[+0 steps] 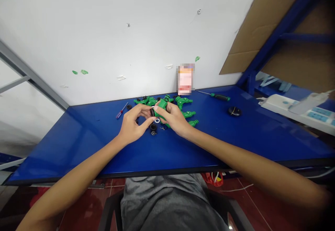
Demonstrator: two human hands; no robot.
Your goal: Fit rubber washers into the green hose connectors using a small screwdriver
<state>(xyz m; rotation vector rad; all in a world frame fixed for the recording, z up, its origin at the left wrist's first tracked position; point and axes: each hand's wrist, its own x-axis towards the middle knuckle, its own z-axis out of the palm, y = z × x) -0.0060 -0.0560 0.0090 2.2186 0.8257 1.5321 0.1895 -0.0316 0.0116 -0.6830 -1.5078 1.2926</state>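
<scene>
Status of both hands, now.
Left hand: closed on the black ring at the end of the green fitting.
Right hand: closed, holding that green fitting.

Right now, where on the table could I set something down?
Mostly bare: left, between the small screwdriver and the table's left edge; right, between the right forearm and the black item. Crowded: around the left hand and right hand, among green fittings.

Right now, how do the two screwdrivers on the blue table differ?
The green-and-black screwdriver looks larger than the purplish screwdriver. In this view, the green-and-black one's shaft points mostly left, while the purplish one's points up and right. Both lie on the blue table, with slim metal shafts.
</scene>
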